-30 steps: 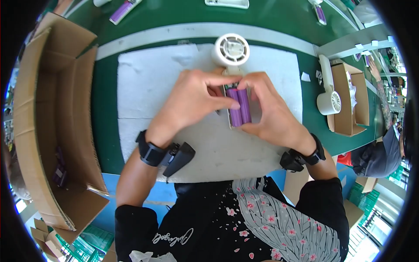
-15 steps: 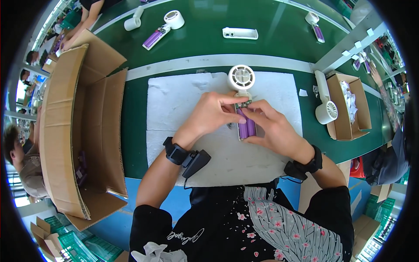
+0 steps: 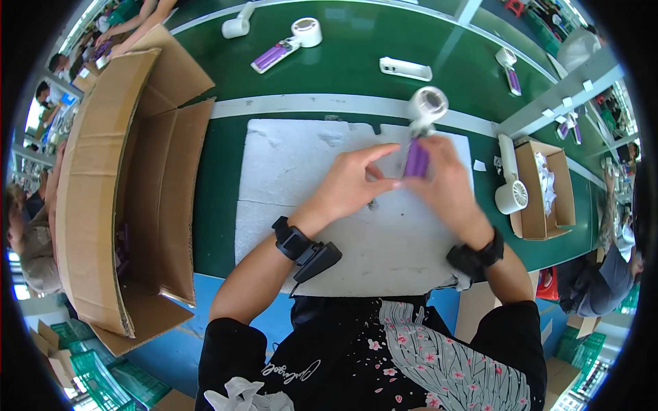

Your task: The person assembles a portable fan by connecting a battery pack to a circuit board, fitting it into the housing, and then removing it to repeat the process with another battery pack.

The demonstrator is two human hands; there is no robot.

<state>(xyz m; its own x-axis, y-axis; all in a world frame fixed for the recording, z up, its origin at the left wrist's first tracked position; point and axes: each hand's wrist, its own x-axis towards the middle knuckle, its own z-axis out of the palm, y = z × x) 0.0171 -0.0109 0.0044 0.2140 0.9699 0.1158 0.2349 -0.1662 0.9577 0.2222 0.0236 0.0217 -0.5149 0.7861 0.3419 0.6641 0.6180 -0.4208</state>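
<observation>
A white handheld fan (image 3: 428, 104) is tilted above the pad, its round head pointing away from me and its handle uncovered. Purple battery cells (image 3: 417, 159) show in that handle. My right hand (image 3: 444, 179), smeared by motion, is closed around the handle from the right. On the other side, my left hand (image 3: 351, 179) is open and holds nothing; its thumb and index finger are spread toward the fan. The thumb tip comes close to my right hand; whether they touch I cannot tell. Under both hands lies a white foam pad (image 3: 288, 157).
A large open carton (image 3: 96, 198) stands at the left. Beyond the white rail, another uncovered fan (image 3: 306, 32) and a white handle shell (image 3: 406, 68) lie on the green surface. At right, a white fan (image 3: 511, 196) lies beside a small carton (image 3: 531, 226) of white scraps.
My right hand has lifted the fan and carried it to the right, tilting it. My left hand has let go of the fan. The whole view has shifted slightly.
</observation>
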